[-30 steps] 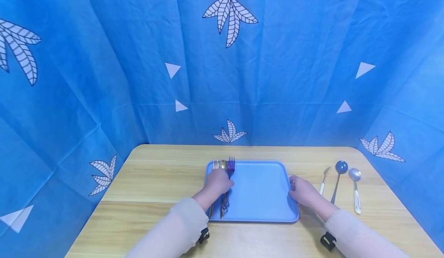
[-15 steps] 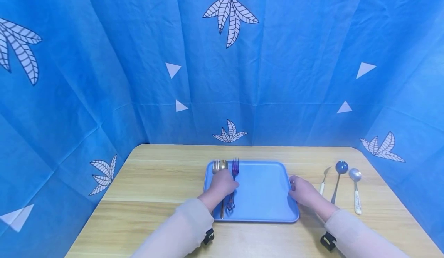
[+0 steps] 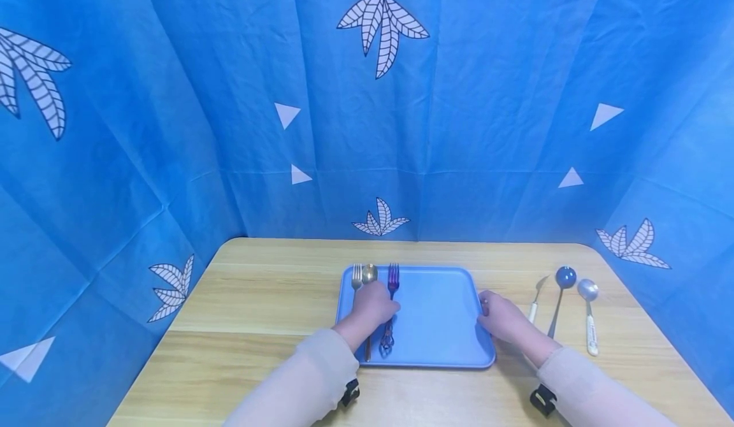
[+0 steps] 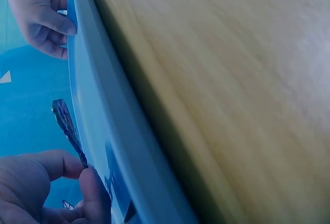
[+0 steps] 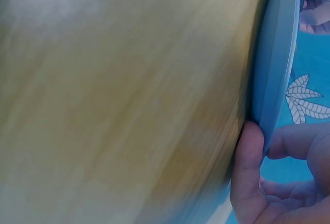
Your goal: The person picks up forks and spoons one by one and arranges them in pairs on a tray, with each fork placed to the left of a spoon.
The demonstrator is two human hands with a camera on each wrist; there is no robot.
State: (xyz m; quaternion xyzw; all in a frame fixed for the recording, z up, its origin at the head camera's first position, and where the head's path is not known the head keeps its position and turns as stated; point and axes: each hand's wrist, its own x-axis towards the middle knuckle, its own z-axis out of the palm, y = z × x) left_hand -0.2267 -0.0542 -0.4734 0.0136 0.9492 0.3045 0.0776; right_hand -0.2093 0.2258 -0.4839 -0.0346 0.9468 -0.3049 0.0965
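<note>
My left hand (image 3: 374, 304) pinches a dark, purple-tined fork (image 3: 393, 277) over the left half of the blue tray (image 3: 438, 318). In the left wrist view the fork's ornate handle (image 4: 66, 123) sticks out from between thumb and finger. Left of it on the tray lie a silver fork (image 3: 357, 276) and a gold spoon (image 3: 369, 273), their middles hidden by the hand. My right hand (image 3: 501, 317) grips the tray's right rim; the right wrist view shows thumb and finger (image 5: 250, 152) on either side of that rim.
Right of the tray, on the wooden table (image 3: 258, 299), lie a white-handled knife (image 3: 533, 309), a dark round-bowled spoon (image 3: 564, 278) and a silver spoon with a white handle (image 3: 590, 331). A blue patterned curtain (image 3: 487, 95) surrounds the table.
My left hand has moved right with the purple-tined fork, widening the gap between it and the gold spoon. The right hand has stayed at the tray's rim.
</note>
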